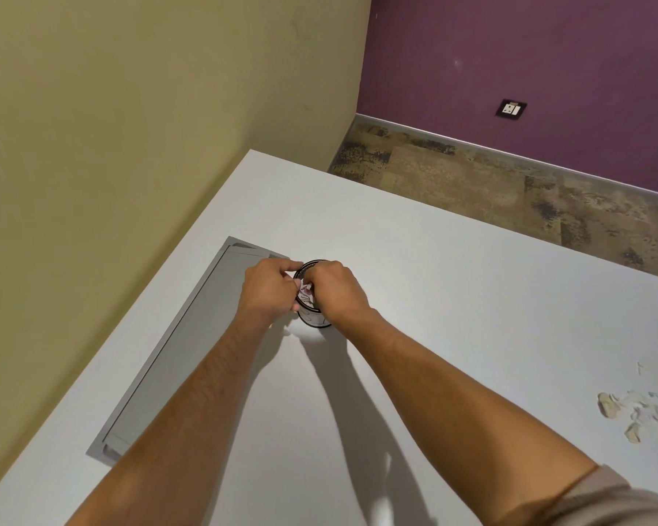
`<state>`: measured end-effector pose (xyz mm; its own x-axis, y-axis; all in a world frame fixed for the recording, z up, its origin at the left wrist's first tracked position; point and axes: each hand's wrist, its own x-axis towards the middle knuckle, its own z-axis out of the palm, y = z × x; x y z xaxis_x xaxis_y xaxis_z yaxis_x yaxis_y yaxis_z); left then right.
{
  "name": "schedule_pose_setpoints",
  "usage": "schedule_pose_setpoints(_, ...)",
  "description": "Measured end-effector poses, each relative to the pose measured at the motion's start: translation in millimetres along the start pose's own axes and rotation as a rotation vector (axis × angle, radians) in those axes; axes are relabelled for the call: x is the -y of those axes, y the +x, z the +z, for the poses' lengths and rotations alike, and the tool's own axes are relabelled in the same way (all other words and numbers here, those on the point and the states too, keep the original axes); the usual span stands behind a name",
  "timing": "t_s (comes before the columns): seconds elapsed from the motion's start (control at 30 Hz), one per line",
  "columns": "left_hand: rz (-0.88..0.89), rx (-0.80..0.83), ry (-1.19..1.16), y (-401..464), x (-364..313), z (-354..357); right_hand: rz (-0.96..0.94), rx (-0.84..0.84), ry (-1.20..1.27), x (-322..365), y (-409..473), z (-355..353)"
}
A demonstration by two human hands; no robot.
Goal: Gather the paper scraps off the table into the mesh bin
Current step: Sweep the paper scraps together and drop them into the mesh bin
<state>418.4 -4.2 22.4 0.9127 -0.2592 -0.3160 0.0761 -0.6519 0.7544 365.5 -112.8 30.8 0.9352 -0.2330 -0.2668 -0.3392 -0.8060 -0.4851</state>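
Observation:
A small black mesh bin stands on the white table, partly hidden by both hands. White paper scraps show inside its rim. My left hand is at the bin's left rim with curled fingers. My right hand hovers over the bin's mouth, fingertips pinched on the scraps there. A loose pile of torn paper scraps lies at the table's right edge of view, far from both hands.
A grey rectangular cable flap is set into the table left of the bin, along the beige wall. Beyond the table's far edge are patterned carpet and a purple wall with a socket.

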Motion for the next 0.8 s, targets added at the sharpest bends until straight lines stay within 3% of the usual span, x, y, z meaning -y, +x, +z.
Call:
schedule_pose_setpoints(0.33, 0.003, 0.009, 0.017, -3, -4, -3, -0.124, 0.111, -0.086, -1, -3, -26)
schedule_pose_setpoints(0.6, -0.043, 0.036, -0.014, 0, -5, -5, -0.085, 0.053, -0.114, -10, -5, -49)
schedule_pose_setpoints(0.8, -0.026, 0.027, -0.004, 0, -6, -6, -0.059, 0.148, -0.099, -3, -6, -35)
